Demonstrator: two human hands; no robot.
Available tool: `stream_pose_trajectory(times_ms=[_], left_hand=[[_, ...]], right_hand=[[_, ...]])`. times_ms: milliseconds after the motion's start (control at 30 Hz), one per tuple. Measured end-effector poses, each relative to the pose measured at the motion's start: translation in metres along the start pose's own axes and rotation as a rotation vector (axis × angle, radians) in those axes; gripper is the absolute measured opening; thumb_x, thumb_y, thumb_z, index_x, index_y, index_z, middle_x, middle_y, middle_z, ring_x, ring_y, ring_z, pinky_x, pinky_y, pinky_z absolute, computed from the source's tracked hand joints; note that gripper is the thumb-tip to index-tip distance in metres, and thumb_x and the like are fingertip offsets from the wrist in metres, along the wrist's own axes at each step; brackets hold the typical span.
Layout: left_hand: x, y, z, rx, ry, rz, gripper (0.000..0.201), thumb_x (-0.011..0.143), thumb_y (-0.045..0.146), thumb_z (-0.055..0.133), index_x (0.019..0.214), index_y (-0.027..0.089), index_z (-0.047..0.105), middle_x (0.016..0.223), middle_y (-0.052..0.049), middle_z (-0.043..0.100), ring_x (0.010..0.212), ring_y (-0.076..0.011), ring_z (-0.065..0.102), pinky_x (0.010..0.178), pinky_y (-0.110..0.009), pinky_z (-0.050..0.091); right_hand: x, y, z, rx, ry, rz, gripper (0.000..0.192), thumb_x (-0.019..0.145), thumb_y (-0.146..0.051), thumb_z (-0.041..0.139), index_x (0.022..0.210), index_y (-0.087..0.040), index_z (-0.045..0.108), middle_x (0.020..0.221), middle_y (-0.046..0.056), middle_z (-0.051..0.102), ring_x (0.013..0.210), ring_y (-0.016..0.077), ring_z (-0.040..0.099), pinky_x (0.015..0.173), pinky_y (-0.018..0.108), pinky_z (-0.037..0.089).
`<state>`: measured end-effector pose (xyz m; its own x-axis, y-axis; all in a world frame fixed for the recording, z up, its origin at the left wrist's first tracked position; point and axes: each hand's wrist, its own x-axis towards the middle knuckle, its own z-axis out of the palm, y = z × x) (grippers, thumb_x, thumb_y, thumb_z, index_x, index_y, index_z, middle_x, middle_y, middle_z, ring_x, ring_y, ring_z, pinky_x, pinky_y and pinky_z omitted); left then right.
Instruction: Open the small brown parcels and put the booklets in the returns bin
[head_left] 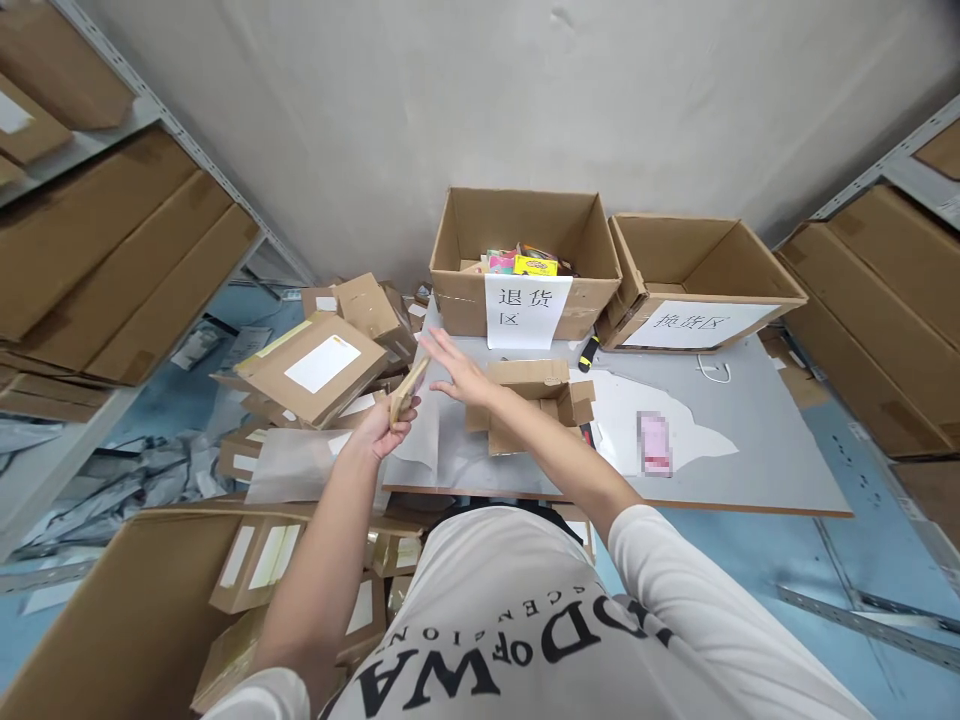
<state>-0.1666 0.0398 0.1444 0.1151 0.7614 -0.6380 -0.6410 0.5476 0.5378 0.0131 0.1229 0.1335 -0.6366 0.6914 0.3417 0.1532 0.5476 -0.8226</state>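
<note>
My left hand (386,428) is closed around the lower end of a thin tan packet (409,392), seen nearly edge-on and tilted up to the right. Beside the packet's upper end, my right hand (454,368) is open, fingers stretched out and spread. Whether its fingertips touch the packet I cannot tell. Under my right forearm a small opened cardboard box (529,373) sits on the grey table (772,440), flaps folded out. Left of my hands lies a heap of parcels, topped by a large flat cardboard box (311,365) with a white label.
Behind stand two big open cartons with handwritten signs: the left carton (454,300) holds colourful packages, the right carton (694,255) sits beside it. A black-and-yellow tool (589,354) and a blurred pink item (655,445) lie on the table. A parcel-filled carton (97,610) stands lower left.
</note>
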Motion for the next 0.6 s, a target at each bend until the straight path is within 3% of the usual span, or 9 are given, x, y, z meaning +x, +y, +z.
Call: stream_pose_trajectory(times_ms=[67,133,200,300,400,467,600], left_hand=[[0.001,0.003,0.001,0.032,-0.012,-0.023,0.017,0.082,0.008,0.048,0.093,0.010,0.061,0.067,-0.003,0.054,0.038,-0.0012,0.033,0.026,-0.006,0.024],[0.000,0.007,0.003,0.029,-0.048,-0.010,0.021,0.086,0.017,0.046,0.095,0.009,0.063,0.070,-0.006,0.057,0.039,-0.0030,0.038,0.027,-0.009,0.030],[-0.002,0.010,0.005,0.023,-0.065,0.054,0.037,0.090,0.037,0.042,0.093,0.008,0.064,0.075,-0.011,0.061,0.044,-0.0064,0.045,0.032,-0.014,0.039],[0.000,0.009,0.005,0.089,-0.072,0.194,0.053,0.083,0.057,0.047,0.086,0.008,0.066,0.079,-0.013,0.063,0.053,-0.0105,0.055,0.043,-0.020,0.048],[0.010,0.003,0.003,0.287,-0.017,0.409,0.034,0.069,0.042,0.073,0.080,0.011,0.067,0.064,-0.003,0.060,0.048,-0.0065,0.049,0.046,-0.017,0.044],[0.017,-0.002,0.003,0.419,0.051,0.543,0.030,0.060,0.034,0.081,0.078,0.012,0.069,0.060,0.001,0.059,0.047,-0.0050,0.047,0.047,-0.015,0.041],[0.022,-0.013,0.014,0.457,0.059,0.549,0.044,0.057,0.045,0.081,0.086,0.014,0.069,0.073,-0.003,0.068,0.062,-0.0122,0.061,0.058,-0.023,0.049]], right_hand=[[0.004,-0.004,-0.005,-0.078,-0.076,-0.021,0.044,0.083,-0.020,0.060,0.126,-0.026,0.055,0.146,0.007,0.041,0.141,0.0238,0.025,0.114,0.048,0.014],[0.005,-0.003,-0.007,-0.104,-0.121,0.030,0.024,0.086,-0.016,0.053,0.106,-0.024,0.064,0.119,0.005,0.063,0.124,0.0219,0.049,0.111,0.048,0.019],[0.005,0.001,-0.009,-0.079,-0.099,0.116,0.017,0.088,-0.019,0.049,0.092,-0.021,0.065,0.093,0.001,0.068,0.099,0.0194,0.060,0.103,0.044,0.032],[0.002,0.009,-0.010,0.065,0.004,0.220,0.015,0.087,-0.026,0.051,0.081,-0.018,0.063,0.077,0.000,0.064,0.080,0.0177,0.060,0.085,0.035,0.045],[-0.003,0.013,-0.010,0.402,0.096,0.343,0.012,0.083,-0.028,0.057,0.087,-0.017,0.061,0.079,0.000,0.066,0.077,0.0172,0.061,0.076,0.031,0.049],[-0.009,0.013,-0.009,0.659,0.146,0.438,0.019,0.081,-0.030,0.061,0.096,-0.018,0.061,0.082,0.001,0.068,0.076,0.0171,0.063,0.071,0.030,0.051],[-0.030,0.008,-0.013,0.981,0.182,0.541,0.027,0.083,-0.034,0.061,0.104,-0.018,0.060,0.086,0.004,0.071,0.072,0.0166,0.066,0.064,0.030,0.054]])
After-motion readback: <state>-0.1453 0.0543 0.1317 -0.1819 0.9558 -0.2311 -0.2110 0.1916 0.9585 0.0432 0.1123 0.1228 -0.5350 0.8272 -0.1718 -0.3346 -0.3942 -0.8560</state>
